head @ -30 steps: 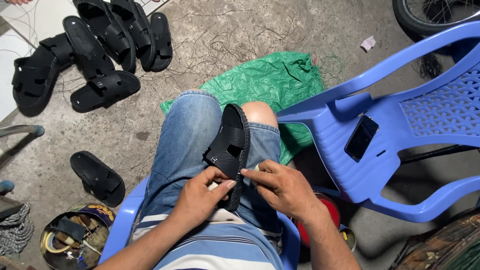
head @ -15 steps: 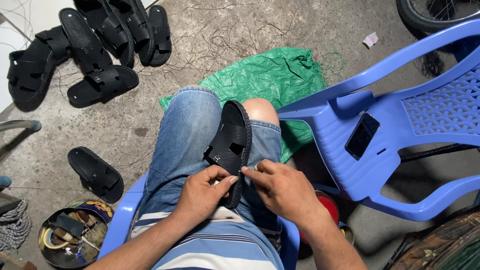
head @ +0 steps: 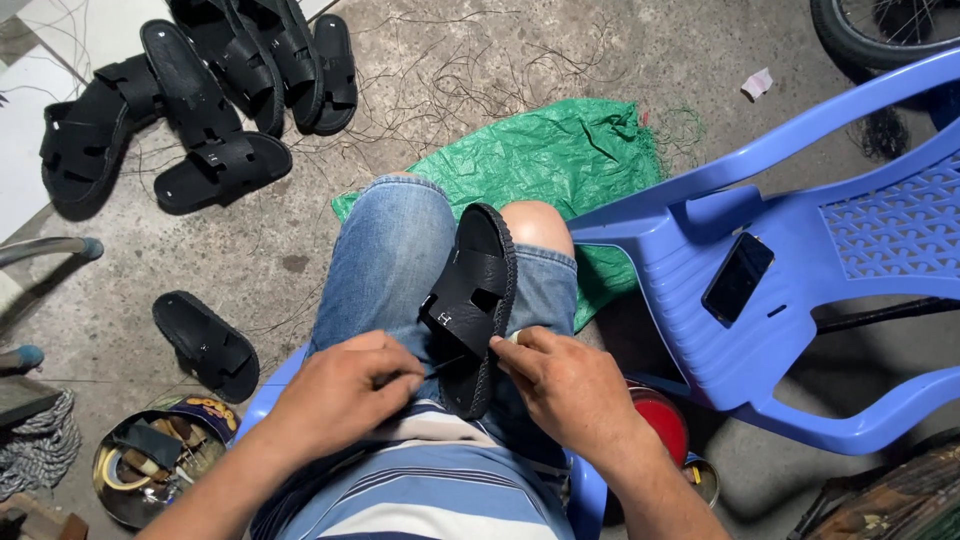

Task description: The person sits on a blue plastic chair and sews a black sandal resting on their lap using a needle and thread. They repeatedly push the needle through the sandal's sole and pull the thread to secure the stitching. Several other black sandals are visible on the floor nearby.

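Currently both hands pinch at black sandal [head: 480,300] heel: left hand [head: 345,390] closed, right hand [head: 565,385] gripping sole edge; sandal could slip off knee.

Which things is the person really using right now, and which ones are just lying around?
In use:
- black sandal between the knees
- left hand and right hand, both at its heel end

Lying about:
- pile of black sandals on the floor
- single sandal by the seat
- phone on the blue chair
- green bag
- tin of odds and ends
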